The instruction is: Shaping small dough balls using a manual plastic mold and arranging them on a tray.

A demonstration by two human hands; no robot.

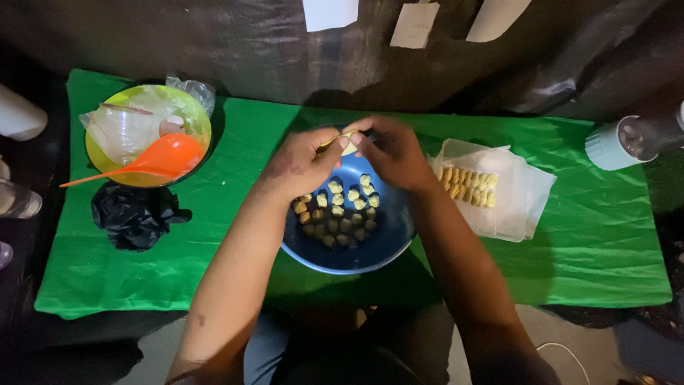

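Two hands pinch a small yellow piece above a blue bowl.

Left of the blue bowl (pixel 342 260) sits a yellow-green bowl (pixel 96 153) with an orange spoon (pixel 160 158). Left hand (pixel 299 162) and right hand (pixel 392 153) have fingers clamped together on the yellow piece (pixel 348 145) over the blue bowl's far rim; a slip could drop it onto the green tabletop (pixel 584 242). Right lies a wrapped row of pieces (pixel 467 187).
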